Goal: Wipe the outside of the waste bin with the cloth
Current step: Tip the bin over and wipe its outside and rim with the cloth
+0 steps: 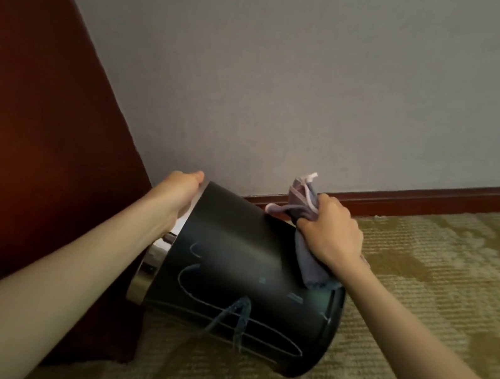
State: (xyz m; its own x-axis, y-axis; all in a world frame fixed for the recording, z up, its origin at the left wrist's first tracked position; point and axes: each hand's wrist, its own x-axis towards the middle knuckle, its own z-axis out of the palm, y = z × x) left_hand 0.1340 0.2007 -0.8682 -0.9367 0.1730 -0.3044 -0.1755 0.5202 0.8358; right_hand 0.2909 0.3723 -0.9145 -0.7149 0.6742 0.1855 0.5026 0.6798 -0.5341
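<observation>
A black round waste bin (228, 271) with a silver rim is tilted, its mouth to the left and its base on the carpet at the right. Pale streaks and marks show on its side. My left hand (176, 197) grips the silver rim at the top left, with its fingers hidden inside the mouth. My right hand (330, 232) holds a bunched grey-purple cloth (308, 265) against the bin's upper right side, near the base. Part of the cloth sticks up above my fist.
A dark red-brown wooden panel (22, 118) stands close on the left. A grey wall (293, 80) with a dark red skirting board (439, 198) runs behind the bin. Patterned beige carpet (419, 317) covers the floor to the right and front.
</observation>
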